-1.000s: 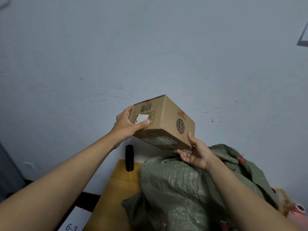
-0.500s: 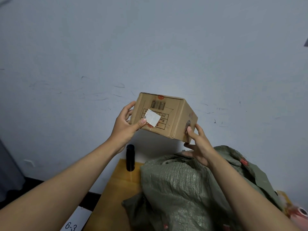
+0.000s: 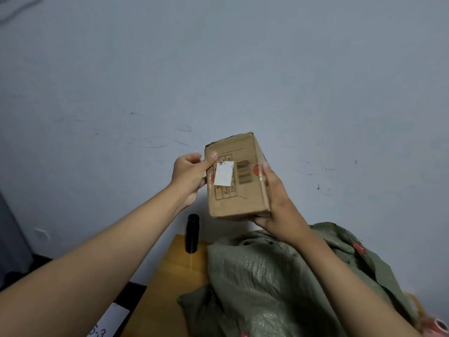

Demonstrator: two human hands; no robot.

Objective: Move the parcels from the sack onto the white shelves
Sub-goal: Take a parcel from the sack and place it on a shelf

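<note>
Cardboard parcel (image 3: 237, 176) is up in the air in front of the grey wall (image 3: 218, 69), above the far end of the green woven sack (image 3: 279, 276), clear of it. It stands on end with the labelled face turned toward the camera: white sticker (image 3: 224, 173) and barcode readable. That fits checking the label before shelving, as a judgement.

Left hand (image 3: 188, 177) grips the parcel's left edge, thumb lying on the front face near the top corner, fingers curled behind. Right hand (image 3: 274, 198) grasps the right side and lower right corner, fingers wrapped underneath, taking the weight. Two-handed hold keeps the box steady and square to view.

White shelves are not in view, so the drop-off spot cannot be told from here.

Around: the sack lies slumped on a yellow-brown tabletop (image 3: 170, 288), mouth toward the far side, contents hidden. A black cylinder (image 3: 192, 233) stands upright on the table's far edge, just left of the sack and below the parcel. Paper tag marked 6-3 (image 3: 107, 324) sits near left. A pinkish roll (image 3: 437, 327) peeks in at the near right corner.

Nothing blocks the parcel itself; the black cylinder is the one thing to knock if the box comes down to the left.
</note>
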